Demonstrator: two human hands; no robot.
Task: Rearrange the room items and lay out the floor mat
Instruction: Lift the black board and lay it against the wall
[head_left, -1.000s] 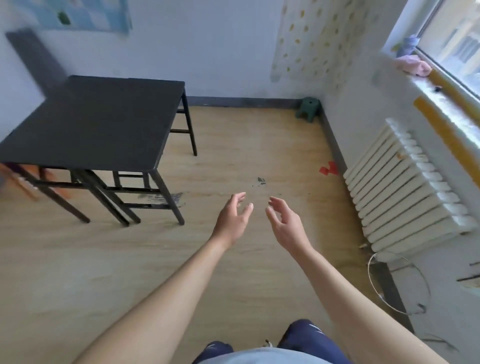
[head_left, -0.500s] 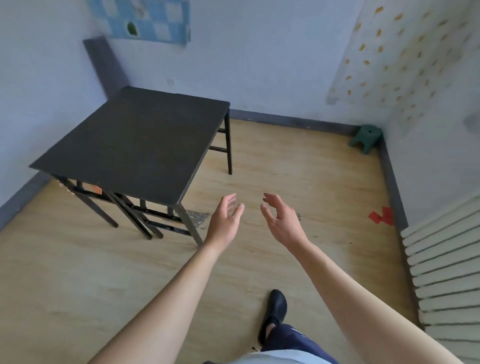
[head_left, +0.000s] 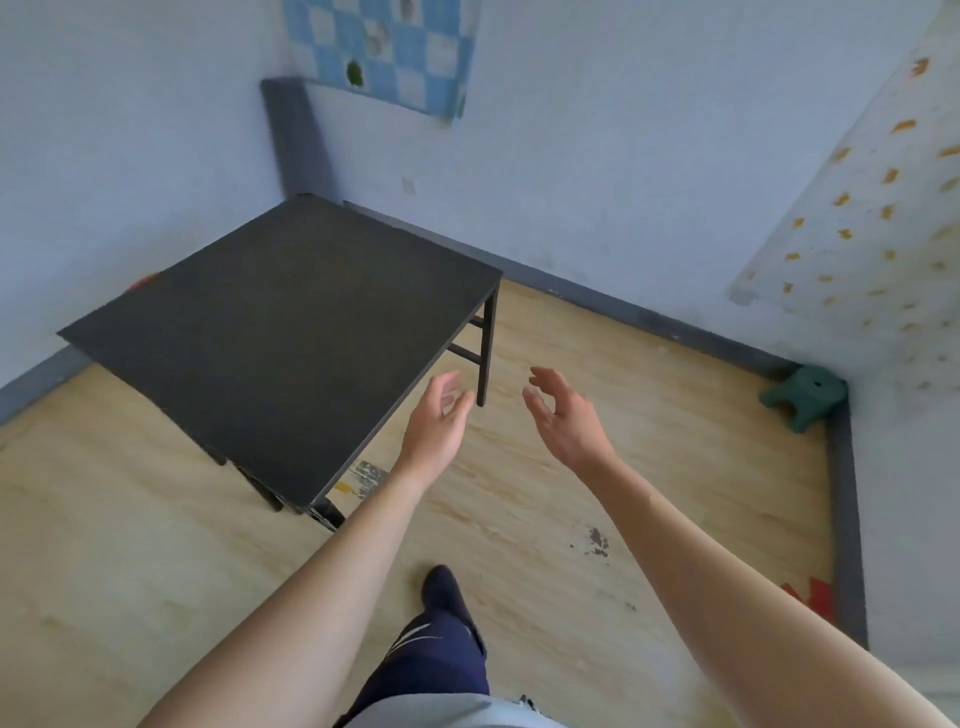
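A black square table (head_left: 291, 332) stands on the wooden floor near the left wall corner. My left hand (head_left: 436, 421) is held out just off the table's right edge, fingers apart, holding nothing. My right hand (head_left: 563, 418) hovers a little to the right over the floor, fingers curled loosely and empty. A small green stool (head_left: 802, 397) sits in the far right corner. No floor mat can be seen lying on the floor.
A blue checkered cloth or mat (head_left: 384, 52) hangs on the far wall above the table. Red scraps (head_left: 813, 595) lie by the right skirting. Dark marks (head_left: 595, 540) spot the floor. My foot in a dark shoe (head_left: 441, 592) steps forward.
The view has swung left and closer to the table; the radiator and window have left the frame. Both hands stay raised and empty, now beside the table's right edge.
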